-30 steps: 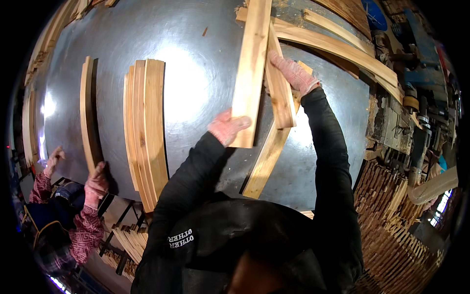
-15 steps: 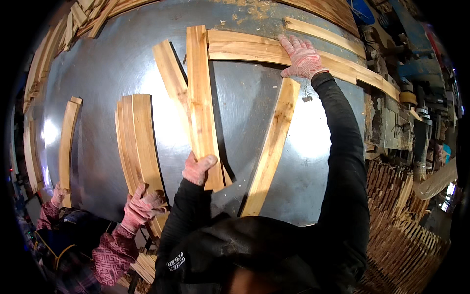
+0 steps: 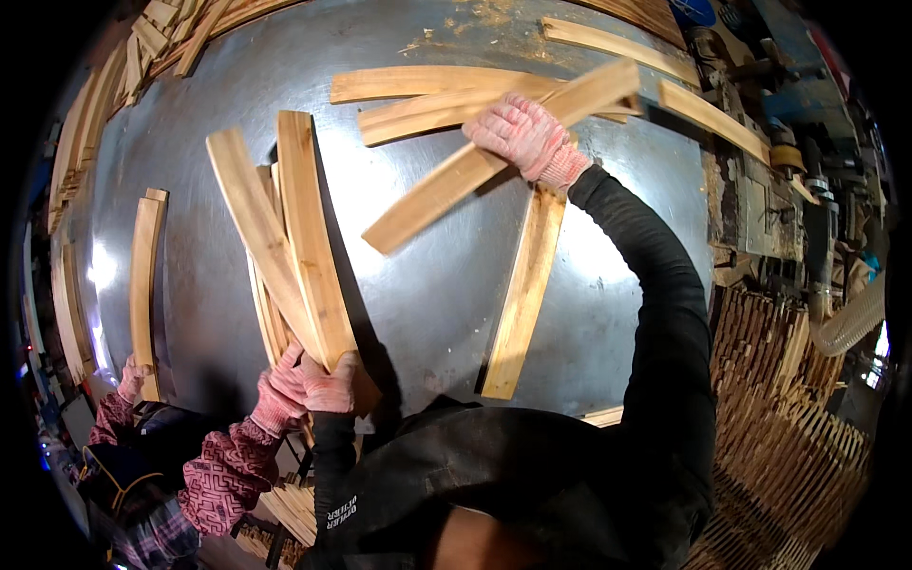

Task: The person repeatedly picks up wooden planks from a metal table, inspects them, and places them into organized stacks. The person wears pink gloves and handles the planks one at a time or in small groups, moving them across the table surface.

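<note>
My left hand (image 3: 330,384), in a pink-and-white work glove, grips the near ends of two wooden slats, one upright in view (image 3: 316,252) and one slanting left (image 3: 249,218). Beside it, a co-worker's gloved hand (image 3: 277,391) touches the same bundle, over more slats partly hidden beneath. My right hand (image 3: 518,138), gloved alike, is closed over the middle of a slat (image 3: 423,204) held diagonally, slightly blurred. Under and behind that slat lie two more slats (image 3: 380,85) on the metal table (image 3: 427,304). Another slat (image 3: 521,304) lies below my right wrist.
The co-worker's other hand (image 3: 133,378) is on a slat pair (image 3: 145,266) at the left. Single slats (image 3: 617,47) (image 3: 712,122) lie at the far right, near machinery (image 3: 779,218). Stacked wood strips (image 3: 769,399) stand at the right; loose pieces (image 3: 157,28) are heaped far left.
My left hand has moved left with its slats, up against the co-worker's hand. My right hand, spread flat on the far slats before, now holds one swung diagonally toward me.
</note>
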Demonstrator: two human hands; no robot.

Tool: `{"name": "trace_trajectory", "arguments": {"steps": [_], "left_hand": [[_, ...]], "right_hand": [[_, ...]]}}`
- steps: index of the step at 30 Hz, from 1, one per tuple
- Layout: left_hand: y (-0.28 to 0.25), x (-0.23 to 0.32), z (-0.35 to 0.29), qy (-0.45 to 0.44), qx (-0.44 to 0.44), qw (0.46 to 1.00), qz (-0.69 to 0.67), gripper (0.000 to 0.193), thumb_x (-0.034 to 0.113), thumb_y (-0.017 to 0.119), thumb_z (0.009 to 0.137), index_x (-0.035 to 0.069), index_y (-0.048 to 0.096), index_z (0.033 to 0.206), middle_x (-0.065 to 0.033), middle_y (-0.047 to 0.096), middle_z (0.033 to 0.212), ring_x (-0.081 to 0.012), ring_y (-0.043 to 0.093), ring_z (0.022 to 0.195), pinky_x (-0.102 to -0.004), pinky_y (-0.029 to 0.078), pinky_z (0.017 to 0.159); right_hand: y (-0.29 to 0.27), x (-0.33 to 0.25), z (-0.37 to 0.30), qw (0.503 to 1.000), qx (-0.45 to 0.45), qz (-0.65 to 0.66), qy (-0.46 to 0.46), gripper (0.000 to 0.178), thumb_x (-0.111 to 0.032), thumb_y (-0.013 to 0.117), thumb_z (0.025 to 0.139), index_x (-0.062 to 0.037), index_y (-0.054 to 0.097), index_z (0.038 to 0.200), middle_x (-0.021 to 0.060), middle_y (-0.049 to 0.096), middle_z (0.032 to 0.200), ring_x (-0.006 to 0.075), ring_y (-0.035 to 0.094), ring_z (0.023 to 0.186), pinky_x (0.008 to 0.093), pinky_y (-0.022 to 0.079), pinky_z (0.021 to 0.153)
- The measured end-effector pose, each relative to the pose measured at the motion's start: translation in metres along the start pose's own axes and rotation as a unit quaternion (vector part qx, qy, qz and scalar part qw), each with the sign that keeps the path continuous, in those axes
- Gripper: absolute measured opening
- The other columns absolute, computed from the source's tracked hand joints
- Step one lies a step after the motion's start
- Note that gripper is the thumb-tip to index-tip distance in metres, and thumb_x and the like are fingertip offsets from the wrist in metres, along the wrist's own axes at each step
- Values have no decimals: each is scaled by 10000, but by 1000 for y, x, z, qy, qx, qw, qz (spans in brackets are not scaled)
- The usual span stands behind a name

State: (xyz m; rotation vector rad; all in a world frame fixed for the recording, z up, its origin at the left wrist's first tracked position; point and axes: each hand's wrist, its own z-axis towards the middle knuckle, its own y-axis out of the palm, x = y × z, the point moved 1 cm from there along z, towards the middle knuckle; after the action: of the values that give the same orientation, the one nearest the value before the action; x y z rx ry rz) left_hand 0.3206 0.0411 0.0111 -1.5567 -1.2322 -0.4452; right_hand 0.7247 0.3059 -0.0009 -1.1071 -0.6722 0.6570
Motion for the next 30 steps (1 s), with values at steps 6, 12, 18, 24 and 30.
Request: {"name": "trace_trajectory", "arguments": {"steps": [6,12,18,24,30], "left_hand": [[11,-25,2,39,104,957,268,958,52,715,782,119,112,1522,-227,566,1234,-373,644,916,-400,537,754],[-22,-29,-9,14,63,925,374,886,80,692,797,88,164,1508,-255,512,1275,-365,617,969,-392,520,786],[7,40,-17,217,-49,974,34,735,241,725,826,-69,370,1389,-228,532,1253,-259,580,1034,-374,488,874],[33,35,-4,-104,-239,936,-237,541,299,703,864,-57,541,1237,-35,632,975,-100,563,885,-264,469,821],[-25,2,13,-52,-10,988,-146,382,237,718,851,-15,604,1114,-42,655,864,-114,575,758,-278,501,703]], "right_hand": [[-62,-50,-4,985,71,36,-152,554,-88,590,753,-191,559,1297,-7,545,916,170,579,882,457,461,1027],[-74,-88,17,975,143,81,-150,576,-94,587,763,-242,547,1318,3,582,1052,190,582,1034,491,387,1104],[-47,-106,50,983,116,70,-121,581,-145,658,691,-254,604,1258,3,610,1136,216,560,1138,485,295,1153],[-40,-38,63,982,122,62,130,844,-343,824,681,-122,447,1402,148,465,1424,301,387,1361,470,263,1137],[-8,74,10,920,-267,-69,279,1098,-397,827,623,-135,245,1517,150,342,1523,324,299,1415,493,203,1158]]}}
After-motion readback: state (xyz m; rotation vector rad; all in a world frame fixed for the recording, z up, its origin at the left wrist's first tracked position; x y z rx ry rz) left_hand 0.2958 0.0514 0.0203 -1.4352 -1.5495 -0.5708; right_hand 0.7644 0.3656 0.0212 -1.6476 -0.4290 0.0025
